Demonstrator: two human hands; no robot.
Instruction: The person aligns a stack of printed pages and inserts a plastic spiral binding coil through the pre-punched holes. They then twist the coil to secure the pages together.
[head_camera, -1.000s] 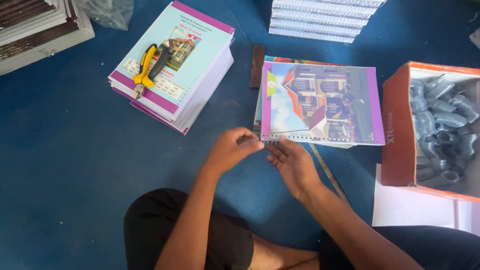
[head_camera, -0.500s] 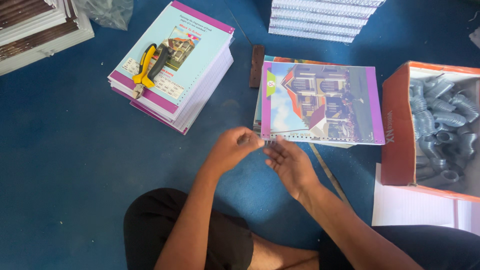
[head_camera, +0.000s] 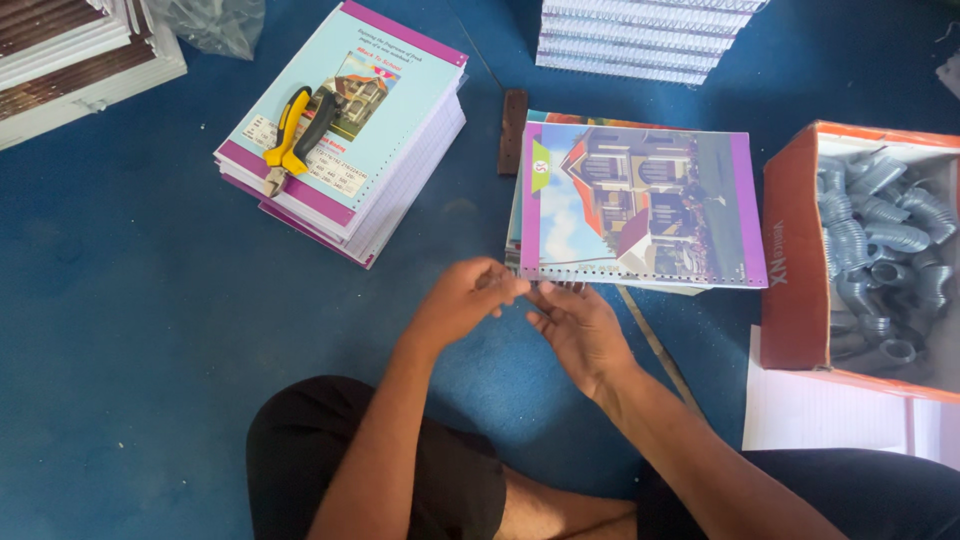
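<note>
A notebook (head_camera: 640, 200) with a house picture and purple borders lies on the blue floor in front of me, on top of other covers. A thin binding wire (head_camera: 600, 283) runs along its punched near edge. My left hand (head_camera: 462, 300) pinches the wire's end at the notebook's near left corner. Just to its right, my right hand (head_camera: 580, 325) lies palm up under that edge, fingers apart and fingertips touching the wire. My knees are at the bottom of the view.
Yellow-and-black pliers (head_camera: 295, 135) rest on a stack of notebooks (head_camera: 380, 170) at the upper left. Bound books (head_camera: 640, 40) are piled at the top. An orange box (head_camera: 795, 250) with grey coils stands at the right, above white sheets (head_camera: 820, 410). A dark block (head_camera: 513, 130) and a thin rod (head_camera: 655, 345) lie near the notebook.
Both hands stay at the notebook's near edge; the fingers shift only slightly along the wire.
</note>
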